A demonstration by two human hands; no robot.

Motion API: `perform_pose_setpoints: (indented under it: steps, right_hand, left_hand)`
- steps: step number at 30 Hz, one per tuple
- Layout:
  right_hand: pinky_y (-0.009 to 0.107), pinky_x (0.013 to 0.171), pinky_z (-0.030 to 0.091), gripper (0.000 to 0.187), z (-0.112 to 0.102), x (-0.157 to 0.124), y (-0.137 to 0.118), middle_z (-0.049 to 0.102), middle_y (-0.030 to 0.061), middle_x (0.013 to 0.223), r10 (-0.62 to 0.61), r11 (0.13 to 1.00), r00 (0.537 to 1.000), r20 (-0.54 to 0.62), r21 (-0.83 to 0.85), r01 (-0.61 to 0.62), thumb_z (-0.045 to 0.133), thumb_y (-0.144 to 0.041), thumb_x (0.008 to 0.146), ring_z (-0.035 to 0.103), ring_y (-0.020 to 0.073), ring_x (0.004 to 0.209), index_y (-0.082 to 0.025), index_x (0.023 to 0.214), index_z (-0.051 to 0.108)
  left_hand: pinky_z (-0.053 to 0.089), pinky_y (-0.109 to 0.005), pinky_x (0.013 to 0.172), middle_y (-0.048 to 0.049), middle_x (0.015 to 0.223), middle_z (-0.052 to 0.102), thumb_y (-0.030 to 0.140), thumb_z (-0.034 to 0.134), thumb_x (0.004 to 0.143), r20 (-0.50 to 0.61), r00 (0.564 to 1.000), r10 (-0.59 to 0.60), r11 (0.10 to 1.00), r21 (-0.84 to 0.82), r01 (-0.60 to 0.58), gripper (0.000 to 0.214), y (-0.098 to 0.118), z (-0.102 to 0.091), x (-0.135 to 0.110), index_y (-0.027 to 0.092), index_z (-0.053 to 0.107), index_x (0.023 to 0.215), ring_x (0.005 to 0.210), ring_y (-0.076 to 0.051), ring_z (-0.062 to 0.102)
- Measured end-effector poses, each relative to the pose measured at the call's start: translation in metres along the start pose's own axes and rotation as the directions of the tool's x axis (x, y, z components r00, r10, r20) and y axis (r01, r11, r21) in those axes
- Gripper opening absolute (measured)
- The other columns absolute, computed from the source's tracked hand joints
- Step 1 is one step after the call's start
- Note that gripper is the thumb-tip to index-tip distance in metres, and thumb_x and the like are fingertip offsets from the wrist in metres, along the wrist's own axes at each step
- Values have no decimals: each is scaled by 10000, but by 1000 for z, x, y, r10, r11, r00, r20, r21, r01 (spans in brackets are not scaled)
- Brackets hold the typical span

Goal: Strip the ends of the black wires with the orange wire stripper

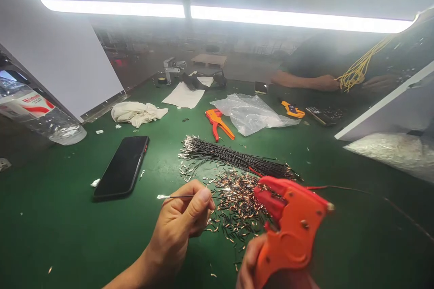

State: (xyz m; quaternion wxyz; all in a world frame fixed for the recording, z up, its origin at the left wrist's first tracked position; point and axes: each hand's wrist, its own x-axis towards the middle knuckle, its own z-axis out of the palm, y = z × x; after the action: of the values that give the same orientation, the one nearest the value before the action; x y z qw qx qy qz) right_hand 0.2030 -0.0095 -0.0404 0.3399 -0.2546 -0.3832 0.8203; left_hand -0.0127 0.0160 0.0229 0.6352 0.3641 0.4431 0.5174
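Between thumb and fingers, my left hand [186,214] pinches a thin black wire [181,196] with a silver crimp terminal at its left end. My right hand [252,255] is wrapped round an orange and red wire stripper [294,230], its red jaws facing left toward the wire. Below and between the hands lies a heap of short black insulation scraps with copper strands [237,198]. Just beyond it rests a bundle of black wires [230,154], silver terminals at the left end and bare copper at the right.
A phone [122,167] lies left on the green table [68,226]. Farther back are a white cloth [139,113], orange-red pliers [219,124], a clear plastic bag [254,113] and a yellow-blue tool [292,109]. A bottle [40,113] stands left. Across the table, a person's hand [325,82] holds yellow wires [359,70].
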Motion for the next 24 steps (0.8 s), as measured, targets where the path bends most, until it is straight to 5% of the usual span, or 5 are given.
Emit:
perform_pose_setpoints:
  steps: [4,9,14,20,24]
  right_hand:
    - [414,773,555,345,12,-4,-15,725,28,990,-253,965,915,-315,-153,214,724,-512,798,699,251,836,-315,1069,644]
    - [371,981,373,225,35,-13,-27,636,-14,1072,-383,861,747,-543,-503,76,690,-477,864,545,230,1068,-370,1057,644]
    - [370,1054,329,245,41,-12,-20,626,-24,1162,-375,875,801,-467,-464,139,667,-488,892,532,227,1139,-387,1114,648]
    - [341,867,483,245,36,-18,-34,662,9,980,-275,961,916,-293,-121,250,662,-399,867,584,211,941,-319,1098,646]
    - [384,930,501,295,34,-19,-38,705,52,1068,-201,980,946,-256,-51,194,666,-394,830,630,249,1026,-282,1102,662]
  left_hand:
    - [199,-257,480,47,543,355,604,659,842,-56,982,181,947,280,-158,477,-9,4,-10,177,638,629,504,-95,265]
    - [257,-273,484,9,507,465,397,601,928,182,913,366,778,477,-408,359,-30,6,-18,204,668,633,464,-113,371]
    - [339,-266,484,-15,487,527,277,550,934,407,779,476,598,500,-626,299,-39,1,-18,222,690,676,439,-134,423]
    - [302,-304,499,-19,442,458,469,572,924,179,850,496,681,527,-509,452,-33,8,-29,227,682,557,446,-152,347]
    - [262,-293,471,-4,422,445,423,606,911,247,813,527,604,564,-563,428,-28,6,-24,230,665,535,422,-138,340]
